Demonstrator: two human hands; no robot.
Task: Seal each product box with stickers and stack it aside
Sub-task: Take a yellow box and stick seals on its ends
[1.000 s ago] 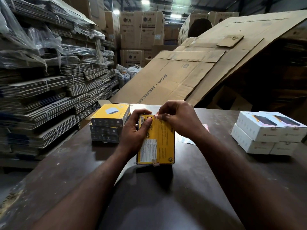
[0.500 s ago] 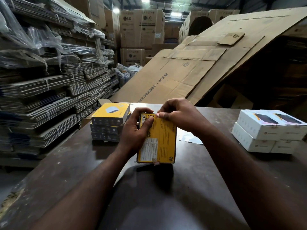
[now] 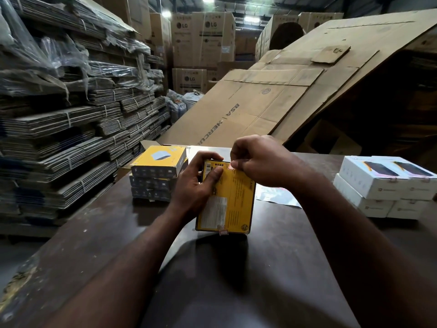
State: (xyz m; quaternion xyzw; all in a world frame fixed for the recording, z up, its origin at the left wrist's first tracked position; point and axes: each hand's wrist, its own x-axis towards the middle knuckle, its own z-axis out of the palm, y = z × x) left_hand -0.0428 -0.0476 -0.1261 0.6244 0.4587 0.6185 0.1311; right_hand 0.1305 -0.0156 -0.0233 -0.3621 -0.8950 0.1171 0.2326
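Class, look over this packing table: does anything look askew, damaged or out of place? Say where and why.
The top box of the yellow stack sits slightly turned against the two below. Left of the table, plastic wrap over the cardboard bundles hangs torn. Otherwise nothing stands out.

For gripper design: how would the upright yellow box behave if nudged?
The yellow box stands on a narrow end, held by the left hand while the right hand pinches a sticker on top, so it probably tips easily. Its flat cardboard faces look stiff.

Glossy cardboard box (image 3: 230, 200), matt table (image 3: 236, 280)
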